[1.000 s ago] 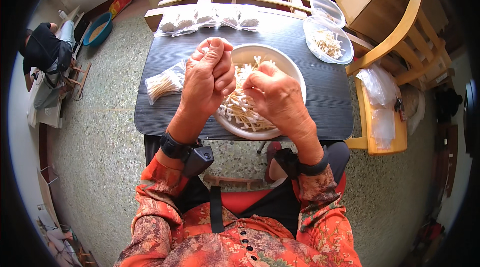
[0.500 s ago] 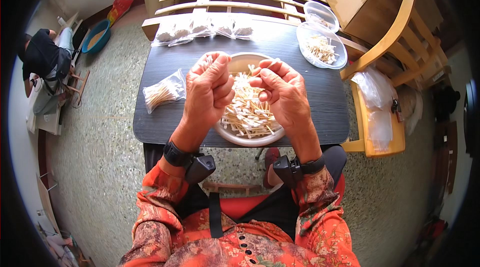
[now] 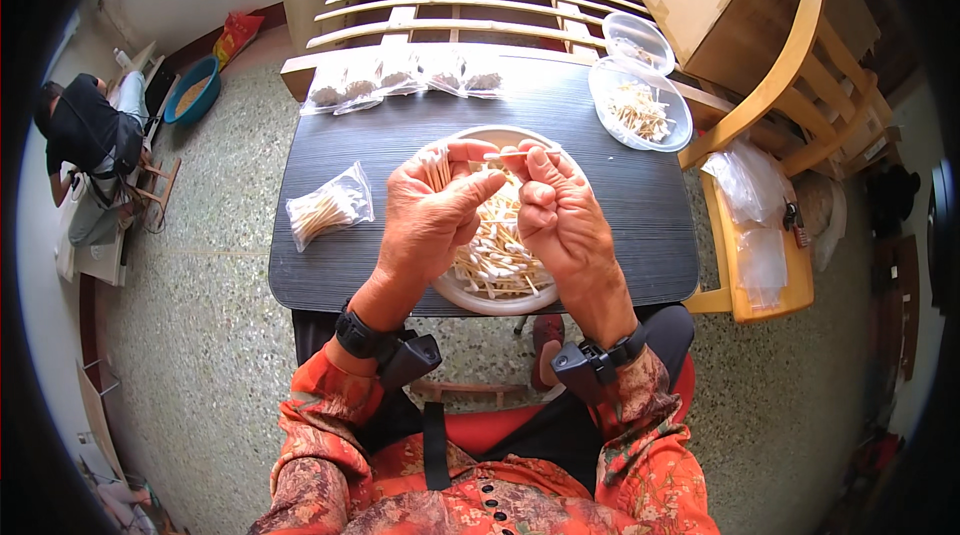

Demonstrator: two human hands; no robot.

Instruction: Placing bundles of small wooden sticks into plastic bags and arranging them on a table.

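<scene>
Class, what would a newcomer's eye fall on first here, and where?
Probably the left hand, gripping a bunch of swabs, and the right hand, pinching one swab, over the bowl on the dark table. Next come the swab bag to their left and the yellow chair at right.

A slatted wooden frame (image 3: 404,17) lies at the far side, with a big cardboard box (image 3: 745,15) to its right. A wooden chair (image 3: 797,277) stands at the right. At the far left, a teal basin (image 3: 211,87) sits on the speckled floor (image 3: 210,335) near a red bag (image 3: 238,35); left of it is a person in a dark top (image 3: 97,130). The dark shape (image 3: 893,197) right of the chair may be a bag.
</scene>
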